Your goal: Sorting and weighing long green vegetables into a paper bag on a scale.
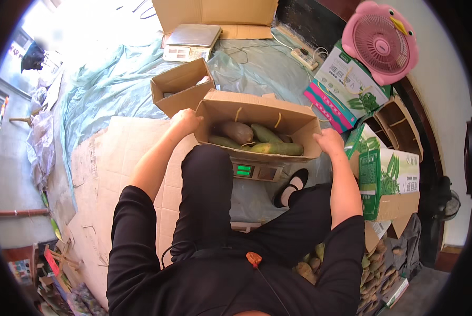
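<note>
An open cardboard box [298, 125] with yellow cord handles sits on a scale [275, 173], whose green display [243, 170] is lit below the box's near side. Inside lie several long green vegetables [276, 148], like cucumbers or gourds, and a thick brownish one [235, 131]. My left hand [186, 121] is closed on the box's left end, near the top edge. At the opposite end, my right hand [329, 141] pinches the right edge. Some fingertips are hidden behind the cardboard.
Behind stands a smaller open carton [186, 84], with a second scale [194, 38] beyond it. To the right are a pink fan [381, 43], a power strip [304, 59] and printed cartons [388, 176]. Flattened cardboard [128, 163] and plastic sheeting [117, 87] cover the floor. Root-like vegetables [375, 271] lie lower right.
</note>
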### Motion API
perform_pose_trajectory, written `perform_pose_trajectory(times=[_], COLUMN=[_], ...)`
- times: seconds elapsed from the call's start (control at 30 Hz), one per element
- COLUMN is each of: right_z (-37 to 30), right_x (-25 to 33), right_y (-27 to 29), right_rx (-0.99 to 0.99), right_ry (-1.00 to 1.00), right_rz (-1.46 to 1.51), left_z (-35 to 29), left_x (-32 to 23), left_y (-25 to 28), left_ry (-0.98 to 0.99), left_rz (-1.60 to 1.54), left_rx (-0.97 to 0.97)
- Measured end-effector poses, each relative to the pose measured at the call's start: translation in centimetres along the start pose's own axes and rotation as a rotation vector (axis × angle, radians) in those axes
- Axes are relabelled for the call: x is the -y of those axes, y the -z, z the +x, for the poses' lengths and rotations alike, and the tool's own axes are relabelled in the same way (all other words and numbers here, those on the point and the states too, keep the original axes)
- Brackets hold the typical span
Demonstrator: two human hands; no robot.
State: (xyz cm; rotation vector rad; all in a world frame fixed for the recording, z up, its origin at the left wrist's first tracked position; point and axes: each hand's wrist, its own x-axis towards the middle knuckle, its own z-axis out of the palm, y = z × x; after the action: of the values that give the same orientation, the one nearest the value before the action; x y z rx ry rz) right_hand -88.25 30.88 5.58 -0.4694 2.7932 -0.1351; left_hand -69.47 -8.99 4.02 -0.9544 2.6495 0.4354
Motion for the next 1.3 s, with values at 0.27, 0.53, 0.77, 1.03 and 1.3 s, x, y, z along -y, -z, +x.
perform_pose_trajectory(times=[0.27, 0.53, 0.77, 1.03, 1.3], right_z=[-0.6, -0.6, -4.1, -14.0, -23.9], right_x=[3.3, 15.6, 30.2, 43.0, 42.6], right_y=[1.6, 3.5, -1.6, -12.2, -22.2], right_rx=[-0.117, -0.127, -0.041, 0.222, 0.762], right_ry=[0.06, 0.343, 0.608, 0.851, 0.974], right_rz=[0.052, 0.079, 0.018, -0.14, -0.429], left_z=[0.1, -1.8, -13.3, -26.6, -35.6], left_x=[3.7, 18.9, 32.9, 47.4, 52.5], left_y=[0.4, -2.7, -4.4, -5.4, -13.3], left_ry=[-0.011, 0.042, 0.356, 0.654, 0.915], left_rz=[-0.135, -0.695, -0.406, -0.148, 0.164], left_rx=[0.004, -0.186, -0.379, -0.327, -0.106])
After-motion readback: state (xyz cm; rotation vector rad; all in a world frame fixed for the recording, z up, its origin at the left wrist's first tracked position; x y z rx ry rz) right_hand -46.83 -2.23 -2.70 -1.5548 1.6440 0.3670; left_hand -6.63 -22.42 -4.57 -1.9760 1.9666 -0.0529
